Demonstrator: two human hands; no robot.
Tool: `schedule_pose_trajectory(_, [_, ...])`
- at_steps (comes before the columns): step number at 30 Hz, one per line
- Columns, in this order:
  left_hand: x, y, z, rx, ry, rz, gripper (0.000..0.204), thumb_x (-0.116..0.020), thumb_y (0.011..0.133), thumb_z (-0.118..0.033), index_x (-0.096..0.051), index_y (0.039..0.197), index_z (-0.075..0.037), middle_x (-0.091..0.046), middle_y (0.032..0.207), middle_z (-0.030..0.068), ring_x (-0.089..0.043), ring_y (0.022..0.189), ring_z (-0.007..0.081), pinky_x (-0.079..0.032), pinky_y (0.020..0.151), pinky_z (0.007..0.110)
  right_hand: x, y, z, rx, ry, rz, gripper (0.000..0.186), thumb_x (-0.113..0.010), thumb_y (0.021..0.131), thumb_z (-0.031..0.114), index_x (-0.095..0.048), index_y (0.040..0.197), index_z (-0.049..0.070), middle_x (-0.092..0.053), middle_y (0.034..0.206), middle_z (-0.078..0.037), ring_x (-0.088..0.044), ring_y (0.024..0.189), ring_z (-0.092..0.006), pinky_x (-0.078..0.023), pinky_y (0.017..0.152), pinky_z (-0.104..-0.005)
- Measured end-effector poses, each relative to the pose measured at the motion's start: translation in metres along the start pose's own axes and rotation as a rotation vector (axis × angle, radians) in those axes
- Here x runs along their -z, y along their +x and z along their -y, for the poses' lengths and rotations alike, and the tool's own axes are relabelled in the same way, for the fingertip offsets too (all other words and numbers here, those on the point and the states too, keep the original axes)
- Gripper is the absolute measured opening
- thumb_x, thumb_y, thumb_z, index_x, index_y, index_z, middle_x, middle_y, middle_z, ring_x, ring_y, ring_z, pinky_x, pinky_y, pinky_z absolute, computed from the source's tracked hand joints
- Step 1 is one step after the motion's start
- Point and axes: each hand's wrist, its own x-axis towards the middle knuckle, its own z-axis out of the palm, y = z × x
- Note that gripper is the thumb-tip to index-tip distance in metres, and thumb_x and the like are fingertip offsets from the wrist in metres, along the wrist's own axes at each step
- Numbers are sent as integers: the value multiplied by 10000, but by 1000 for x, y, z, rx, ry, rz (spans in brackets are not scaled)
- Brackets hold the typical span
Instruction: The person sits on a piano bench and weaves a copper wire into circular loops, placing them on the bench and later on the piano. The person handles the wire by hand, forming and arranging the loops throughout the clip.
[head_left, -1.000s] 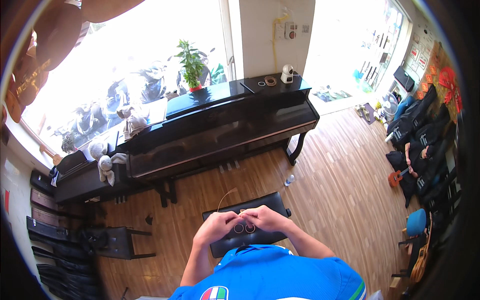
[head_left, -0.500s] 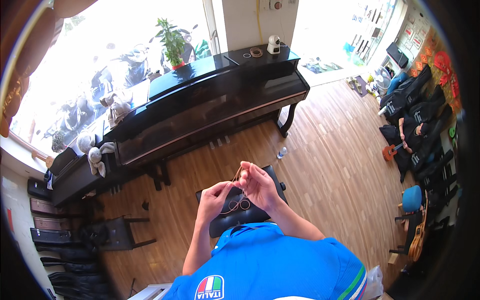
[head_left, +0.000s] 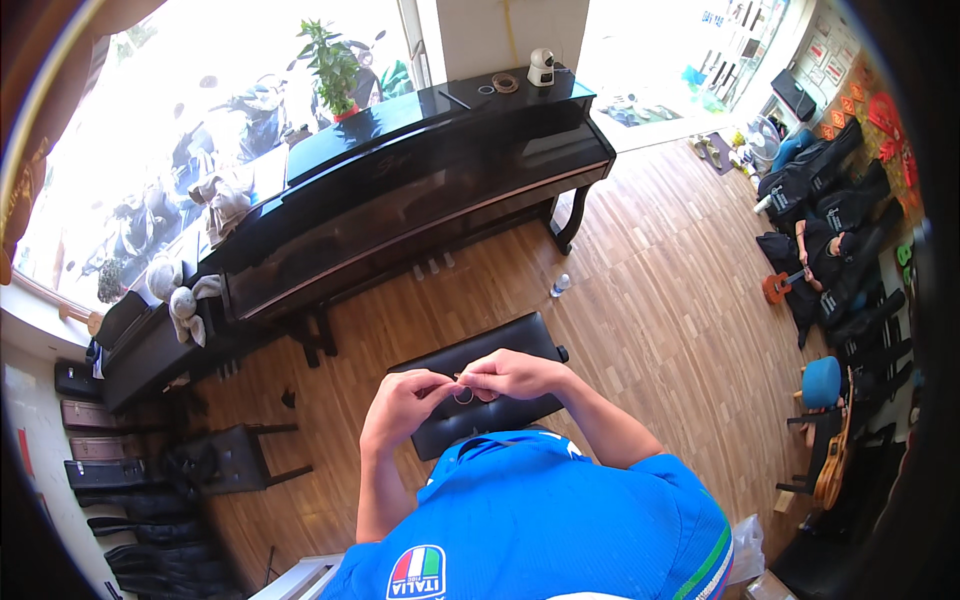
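Note:
My left hand [head_left: 402, 402] and my right hand [head_left: 516, 376] meet at the fingertips above a black padded bench [head_left: 528, 338]. Both are closed in a pinch on a thin tan cord [head_left: 464, 399], and a small loop of it hangs under the fingertips. Most of the cord is hidden by my fingers, so I cannot tell whether it is knotted there.
Beyond the bench stands a black upright piano [head_left: 400, 215], topped by a potted plant [head_left: 332, 70], a coiled cord [head_left: 505, 83] and a white camera [head_left: 541, 67]. A bottle [head_left: 560, 286] is on the wooden floor. At right, a person [head_left: 824, 258] holds a small ukulele [head_left: 777, 288].
Both hands have come lower, and the right one has turned from upright to nearly level. The cord's two dangling loops have given way to one small loop at my fingertips.

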Motion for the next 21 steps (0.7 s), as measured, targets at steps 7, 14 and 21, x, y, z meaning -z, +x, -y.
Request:
schedule_pose_trajectory(7, [-13, 7, 21, 7, -423, -254, 119, -706, 929, -85, -750, 971, 16, -729, 834, 26, -635, 766, 68, -493, 665, 223, -8, 3, -26, 351, 829, 99, 292, -499, 1056, 179, -668, 1140, -44, -629, 721, -54, -582, 612, -103, -499, 657, -264])
schedule_pose_trajectory(14, [-48, 19, 21, -7, -219, -340, 187, -688, 956, -146, -736, 1032, 18, -745, 878, 75, -653, 816, 75, -517, 723, 244, -25, 24, 5, 448, 1258, -561, 321, -485, 1068, 214, -598, 1246, -28, -698, 1050, -138, -699, 991, -231, -553, 920, -363])
schedule_pose_trajectory(21, [-39, 16, 20, -178, 221, -225, 133, -743, 853, -133, -756, 953, -46, -632, 707, 102, -613, 614, 243, -483, 580, 342, -18, 20, -3, 314, -284, -623, 252, -492, 1048, 148, -648, 1058, -49, -718, 983, -149, -707, 958, -217, -544, 833, -365])
